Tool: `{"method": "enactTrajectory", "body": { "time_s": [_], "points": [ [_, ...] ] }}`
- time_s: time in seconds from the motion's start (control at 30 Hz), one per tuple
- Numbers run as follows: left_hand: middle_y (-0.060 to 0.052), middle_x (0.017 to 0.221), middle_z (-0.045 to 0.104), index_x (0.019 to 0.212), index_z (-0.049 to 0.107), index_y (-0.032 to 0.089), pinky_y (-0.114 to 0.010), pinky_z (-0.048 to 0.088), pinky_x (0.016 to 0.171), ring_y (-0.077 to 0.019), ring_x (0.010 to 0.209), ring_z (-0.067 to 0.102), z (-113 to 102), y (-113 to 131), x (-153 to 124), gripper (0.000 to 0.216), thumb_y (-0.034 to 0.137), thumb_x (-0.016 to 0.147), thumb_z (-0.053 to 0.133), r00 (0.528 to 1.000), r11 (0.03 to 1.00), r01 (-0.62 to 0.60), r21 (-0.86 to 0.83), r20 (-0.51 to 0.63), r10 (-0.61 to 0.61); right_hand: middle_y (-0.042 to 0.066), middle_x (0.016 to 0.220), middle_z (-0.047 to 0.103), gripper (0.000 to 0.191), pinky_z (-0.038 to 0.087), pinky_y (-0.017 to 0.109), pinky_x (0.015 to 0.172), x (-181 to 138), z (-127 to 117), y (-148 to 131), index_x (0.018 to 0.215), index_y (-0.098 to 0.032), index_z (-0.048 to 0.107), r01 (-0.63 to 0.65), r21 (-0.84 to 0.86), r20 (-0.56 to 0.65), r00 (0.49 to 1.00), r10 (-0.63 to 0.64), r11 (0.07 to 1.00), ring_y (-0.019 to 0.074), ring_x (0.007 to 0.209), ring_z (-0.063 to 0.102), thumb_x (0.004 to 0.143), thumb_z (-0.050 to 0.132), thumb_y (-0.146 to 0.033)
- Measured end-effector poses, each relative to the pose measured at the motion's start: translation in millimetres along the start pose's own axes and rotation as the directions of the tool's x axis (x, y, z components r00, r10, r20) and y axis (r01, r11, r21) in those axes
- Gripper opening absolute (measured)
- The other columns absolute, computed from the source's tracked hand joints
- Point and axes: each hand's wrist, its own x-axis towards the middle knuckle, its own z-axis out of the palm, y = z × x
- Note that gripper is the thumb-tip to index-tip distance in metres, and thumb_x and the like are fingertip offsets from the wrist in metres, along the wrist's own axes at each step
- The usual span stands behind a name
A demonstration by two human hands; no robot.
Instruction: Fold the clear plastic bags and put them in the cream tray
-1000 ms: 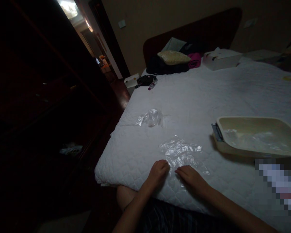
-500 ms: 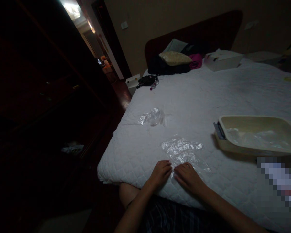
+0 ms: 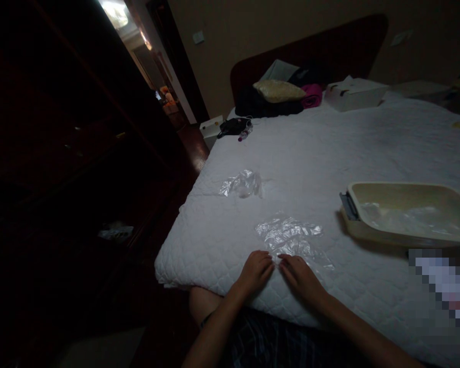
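Note:
A clear, crinkled plastic bag point(image 3: 291, 232) lies spread on the white quilted bed in front of me. My left hand point(image 3: 257, 268) is at the bag's near edge, its fingers curled and closed on the thin film. Close to its right, my right hand point(image 3: 297, 271) pinches the same edge, with a small gap between the two hands. A bit of film shows in that gap. The fingertips are partly hidden in the dim light. Farther up the bed rests a second crumpled clear plastic bag point(image 3: 243, 184), which neither hand touches.
To the right stands a cream plastic bin point(image 3: 398, 236) with a grey latch and clear film inside. Beside it is a blurred-out item point(image 3: 440, 286). Near the headboard are a pillow point(image 3: 279, 91), a pink roll point(image 3: 312, 95), a white box point(image 3: 356, 94) and a small bottle point(image 3: 245, 133).
Both hands have shifted slightly up the bed at the bag's near edge. The strip of film that hung below the fingers between them no longer shows there.

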Motion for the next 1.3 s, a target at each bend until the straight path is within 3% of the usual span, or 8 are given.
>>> {"method": "enactTrajectory", "body": {
  "time_s": [0.1,0.23,0.4,0.57,0.7,0.87,1.07,1.3],
  "points": [
    [-0.007,0.102,0.06,0.104,0.053,0.018,-0.041,0.037,0.095,-0.0187,0.105,0.051,-0.8,3.1,1.2,0.021,0.024,0.085,0.045,1.0,0.999,0.015,0.04,0.007,-0.015,0.003,0.079,0.063,0.03,0.047,0.03,0.066,9.3,-3.2,5.5,0.113,-0.019,0.044,-0.166,0.153,0.016,0.986,0.166,0.974,0.0166,0.071,0.06,0.086,0.039,-0.031],
    [-0.013,0.116,0.052,0.118,0.044,0.015,-0.042,0.041,0.089,-0.0215,0.108,0.048,3.9,4.2,0.2,0.033,0.021,0.086,0.043,0.997,0.986,-0.027,0.167,-0.066,0.039,0.003,0.08,0.062,0.031,0.047,0.028,0.062,19.7,-4.9,14.3,0.113,-0.019,0.041,-0.196,0.156,-0.014,0.98,0.2,0.968,0.0158,0.066,0.059,0.084,0.04,-0.029],
    [-0.01,0.11,0.057,0.11,0.05,0.016,-0.039,0.041,0.087,-0.0204,0.104,0.05,16.9,4.8,-1.6,0.024,0.017,0.087,0.043,0.983,0.919,-0.175,0.354,0.014,0.182,0.007,0.085,0.061,0.026,0.045,0.031,0.066,25.0,-2.0,22.9,0.107,-0.018,0.048,-0.094,-0.157,-0.091,0.993,0.08,0.983,0.0193,0.073,0.059,0.083,0.041,-0.025],
    [-0.009,0.107,0.058,0.106,0.052,0.015,-0.043,0.034,0.096,-0.0207,0.105,0.05,21.5,8.5,0.4,0.022,0.016,0.086,0.043,0.987,0.899,-0.15,0.413,0.116,0.111,0.01,0.091,0.059,0.02,0.044,0.033,0.071,27.4,-12.3,24.3,0.098,-0.015,0.054,-0.023,-0.36,-0.057,0.998,0.002,0.933,0.0206,0.079,0.057,0.084,0.042,-0.025],
    [-0.008,0.109,0.057,0.108,0.052,0.015,-0.042,0.031,0.098,-0.0205,0.106,0.049,17.8,11.8,2.0,0.023,0.016,0.086,0.043,0.985,0.902,-0.158,0.401,0.129,0.115,0.009,0.089,0.059,0.02,0.043,0.033,0.073,18.0,-30.3,25.9,0.095,-0.015,0.057,0.14,-0.37,0.064,0.99,-0.125,0.918,0.0197,0.081,0.055,0.084,0.042,-0.02],
    [-0.009,0.112,0.055,0.118,0.045,0.016,-0.044,0.03,0.099,-0.0213,0.107,0.047,15.9,15.1,2.3,0.033,0.018,0.086,0.044,0.983,0.903,-0.155,0.401,0.15,0.102,0.009,0.098,0.06,0.024,0.041,0.035,0.076,-6.0,-40.4,33.6,0.1,-0.02,0.059,0.346,-0.35,0.193,0.936,-0.295,0.87,0.0194,0.086,0.054,0.083,0.042,-0.016],
    [-0.009,0.116,0.053,0.12,0.044,0.016,-0.045,0.029,0.099,-0.0221,0.111,0.045,20.9,13.8,1.2,0.034,0.017,0.085,0.045,0.98,0.89,-0.165,0.424,0.173,0.1,0.007,0.097,0.061,0.024,0.041,0.037,0.078,-14.9,-33.8,38.6,0.101,-0.023,0.058,0.376,-0.38,0.225,0.924,-0.31,0.845,0.02,0.089,0.053,0.081,0.045,-0.015],
    [-0.01,0.117,0.053,0.118,0.045,0.017,-0.045,0.03,0.099,-0.0217,0.113,0.045,21.9,12.1,0.5,0.031,0.019,0.087,0.044,0.977,0.876,-0.191,0.442,0.173,0.126,0.007,0.094,0.062,0.022,0.039,0.037,0.081,-5.6,-37.5,28.6,0.096,-0.019,0.059,0.322,-0.28,0.214,0.939,-0.268,0.904,0.0194,0.089,0.054,0.078,0.047,-0.014]
  ]
}}
